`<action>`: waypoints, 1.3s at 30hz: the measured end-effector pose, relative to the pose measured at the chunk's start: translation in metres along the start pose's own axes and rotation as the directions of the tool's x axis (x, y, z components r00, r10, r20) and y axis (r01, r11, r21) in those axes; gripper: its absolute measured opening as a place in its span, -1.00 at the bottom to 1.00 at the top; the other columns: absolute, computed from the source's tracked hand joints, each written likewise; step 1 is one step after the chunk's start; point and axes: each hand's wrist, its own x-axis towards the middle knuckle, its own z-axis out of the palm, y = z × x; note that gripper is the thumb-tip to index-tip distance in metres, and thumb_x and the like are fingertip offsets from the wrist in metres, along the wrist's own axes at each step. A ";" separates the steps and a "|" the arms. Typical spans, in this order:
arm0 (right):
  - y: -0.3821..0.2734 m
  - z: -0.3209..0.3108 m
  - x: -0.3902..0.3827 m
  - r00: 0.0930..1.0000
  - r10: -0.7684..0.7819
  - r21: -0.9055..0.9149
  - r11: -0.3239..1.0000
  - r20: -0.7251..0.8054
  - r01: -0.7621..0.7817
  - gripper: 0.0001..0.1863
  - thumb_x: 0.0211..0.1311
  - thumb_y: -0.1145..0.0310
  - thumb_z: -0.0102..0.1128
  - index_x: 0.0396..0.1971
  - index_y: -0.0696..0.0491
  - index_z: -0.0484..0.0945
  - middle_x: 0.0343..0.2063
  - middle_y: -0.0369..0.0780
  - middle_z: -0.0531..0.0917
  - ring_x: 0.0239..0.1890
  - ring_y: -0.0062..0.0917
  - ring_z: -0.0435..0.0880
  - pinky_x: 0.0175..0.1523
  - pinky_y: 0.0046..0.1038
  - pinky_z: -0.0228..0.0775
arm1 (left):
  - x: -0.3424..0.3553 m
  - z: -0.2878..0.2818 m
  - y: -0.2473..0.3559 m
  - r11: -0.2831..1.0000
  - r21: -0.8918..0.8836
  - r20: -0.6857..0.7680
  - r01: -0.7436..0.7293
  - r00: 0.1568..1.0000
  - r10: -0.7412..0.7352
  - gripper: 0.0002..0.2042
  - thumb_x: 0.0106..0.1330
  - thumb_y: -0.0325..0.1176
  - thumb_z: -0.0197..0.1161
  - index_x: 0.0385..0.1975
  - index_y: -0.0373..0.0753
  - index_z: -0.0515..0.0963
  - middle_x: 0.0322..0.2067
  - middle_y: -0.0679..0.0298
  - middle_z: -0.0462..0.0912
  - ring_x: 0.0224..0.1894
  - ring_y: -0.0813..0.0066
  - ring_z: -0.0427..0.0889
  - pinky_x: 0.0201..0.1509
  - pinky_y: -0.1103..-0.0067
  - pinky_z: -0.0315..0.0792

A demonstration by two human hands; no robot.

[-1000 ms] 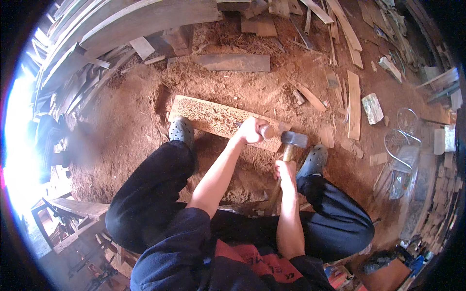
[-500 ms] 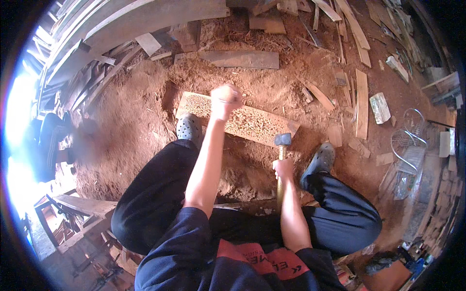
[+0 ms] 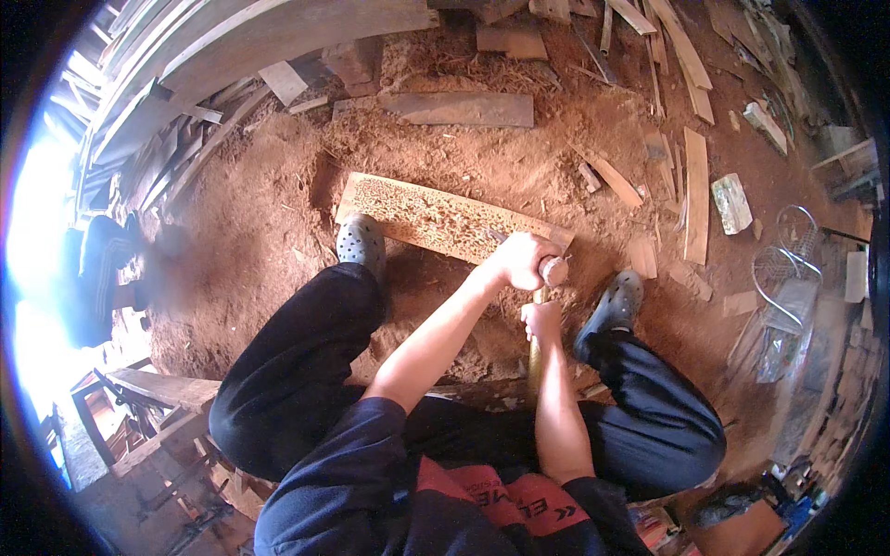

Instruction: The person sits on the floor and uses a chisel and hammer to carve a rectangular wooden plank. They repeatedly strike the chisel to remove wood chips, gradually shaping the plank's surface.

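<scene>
A wooden board (image 3: 417, 208), pitted all over with small gouge marks and chips, lies on the dirt floor between my feet. My left hand (image 3: 521, 259) is closed around a chisel (image 3: 553, 270) above the board's right end. Its round pale butt faces up, and a bit of grey metal shows beyond my fingers towards the board. Just below, my right hand (image 3: 541, 320) grips a hammer (image 3: 535, 361) by its yellowish handle, held upright. The hammer's head is hidden behind my left hand and the chisel.
My left shoe (image 3: 360, 243) rests against the board's near edge; my right shoe (image 3: 619, 301) stands off its right end. Planks (image 3: 459, 109) and offcuts lie beyond. A wire rack (image 3: 783, 264) is at right, a wooden frame (image 3: 153, 408) at lower left. Another person's leg (image 3: 104, 269) shows at far left.
My left hand has come down and to the right, from over the board's left-middle to its right end, now covering the hammer's head. My right hand has stayed nearly still.
</scene>
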 end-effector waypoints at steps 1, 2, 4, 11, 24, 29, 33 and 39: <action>0.000 -0.002 0.001 1.000 0.000 -0.009 1.000 0.008 0.000 -0.80 -0.24 0.46 0.09 -0.89 0.16 0.35 -0.91 -0.21 0.39 -0.91 -0.46 0.38 -0.80 -0.40 0.24 | 0.003 0.001 -0.003 1.000 -0.009 0.007 -0.012 1.000 0.012 -0.68 -0.36 -0.34 0.25 -0.46 -0.18 0.55 -0.48 0.15 0.59 -0.38 0.07 0.57 -0.29 0.39 0.46; 0.001 -0.003 0.002 1.000 -0.006 0.000 1.000 0.015 0.006 -0.80 -0.24 0.46 0.10 -0.89 0.16 0.35 -0.91 -0.21 0.39 -0.91 -0.46 0.38 -0.80 -0.40 0.24 | 0.002 0.003 -0.006 0.999 -0.033 -0.010 0.001 1.000 -0.001 -0.72 -0.35 -0.34 0.24 -0.51 -0.18 0.53 -0.51 0.14 0.58 -0.40 0.07 0.57 -0.32 0.38 0.45; 0.002 -0.003 0.002 0.999 -0.022 0.016 1.000 0.029 0.021 -0.80 -0.24 0.46 0.10 -0.89 0.16 0.36 -0.91 -0.21 0.39 -0.91 -0.47 0.38 -0.80 -0.40 0.24 | -0.002 0.005 -0.011 0.996 -0.080 -0.047 0.026 0.998 -0.029 -0.79 -0.33 -0.33 0.21 -0.59 -0.18 0.50 -0.57 0.13 0.56 -0.45 0.07 0.56 -0.39 0.37 0.43; 0.005 -0.004 0.002 0.999 0.011 0.081 0.997 0.042 -0.014 -0.85 -0.25 0.49 0.11 -0.84 0.16 0.39 -0.89 -0.25 0.37 -0.90 -0.53 0.34 -0.81 -0.44 0.18 | 0.001 0.018 -0.014 0.997 -0.078 -0.056 0.008 0.998 -0.013 -0.77 -0.34 -0.33 0.22 -0.56 -0.14 0.52 -0.56 0.15 0.57 -0.44 0.09 0.57 -0.38 0.37 0.44; -0.090 -0.114 -0.107 0.940 -0.229 0.757 0.558 -0.254 0.341 -0.78 -0.18 0.61 0.05 -0.53 -0.02 0.29 -0.84 -0.43 0.18 -0.90 -0.69 0.13 -0.80 -0.58 0.00 | 0.013 0.015 -0.009 0.987 -0.020 -0.106 0.158 0.982 -0.159 -0.75 -0.27 -0.30 0.27 -0.50 -0.16 0.52 -0.55 0.12 0.59 -0.43 0.09 0.59 -0.38 0.39 0.47; -0.106 -0.157 -0.151 0.446 -0.704 0.579 0.061 -0.553 0.813 -0.81 -0.13 0.62 -0.10 -0.55 -0.01 0.19 -0.86 -0.38 0.19 -0.85 -0.68 0.12 -0.66 -0.54 0.20 | 0.011 0.011 -0.011 0.989 -0.044 -0.170 0.141 0.974 -0.147 -0.76 -0.24 -0.31 0.27 -0.50 -0.18 0.53 -0.55 0.11 0.58 -0.43 0.08 0.59 -0.38 0.40 0.46; -0.076 -0.102 -0.132 0.657 -0.551 0.481 0.449 -0.514 0.753 -0.86 -0.22 0.55 0.05 -0.60 0.04 0.31 -0.69 -0.22 0.46 -0.70 -0.53 0.48 -0.61 -0.57 0.31 | 0.011 0.011 -0.009 0.989 -0.054 -0.133 0.138 0.981 -0.144 -0.76 -0.24 -0.32 0.29 -0.49 -0.19 0.52 -0.53 0.10 0.58 -0.41 0.10 0.60 -0.35 0.40 0.47; -0.073 -0.085 -0.106 0.963 -0.225 0.383 0.884 -0.149 0.266 -0.82 -0.27 0.59 0.21 -0.64 0.03 0.40 -0.81 -0.38 0.40 -0.84 -0.68 0.35 -0.76 -0.61 0.13 | 0.003 0.000 -0.025 0.985 -0.001 -0.121 0.175 0.977 -0.174 -0.75 -0.27 -0.35 0.21 -0.48 -0.16 0.55 -0.52 0.07 0.59 -0.38 0.12 0.62 -0.31 0.41 0.48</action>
